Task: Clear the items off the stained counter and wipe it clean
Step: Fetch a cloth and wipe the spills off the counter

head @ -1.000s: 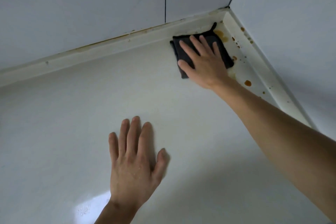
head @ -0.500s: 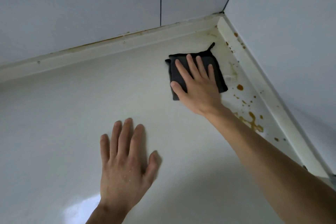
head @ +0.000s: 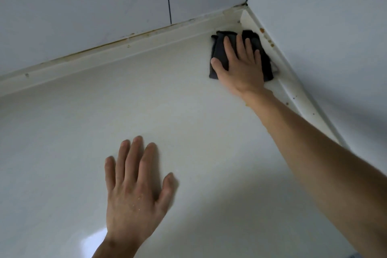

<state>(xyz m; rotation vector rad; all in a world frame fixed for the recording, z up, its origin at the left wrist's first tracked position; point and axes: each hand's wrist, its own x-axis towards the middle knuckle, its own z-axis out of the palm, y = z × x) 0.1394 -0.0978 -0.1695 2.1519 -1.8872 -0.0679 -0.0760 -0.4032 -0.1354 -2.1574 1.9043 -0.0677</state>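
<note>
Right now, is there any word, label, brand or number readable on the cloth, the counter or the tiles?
None: no text shows anywhere.
Dark cloth under the right hand: no tag or print visible.
Counter and wall tiles: plain, only brown stains along the edge.

no text, label, brand, number or sign is being shown that can be read.
</note>
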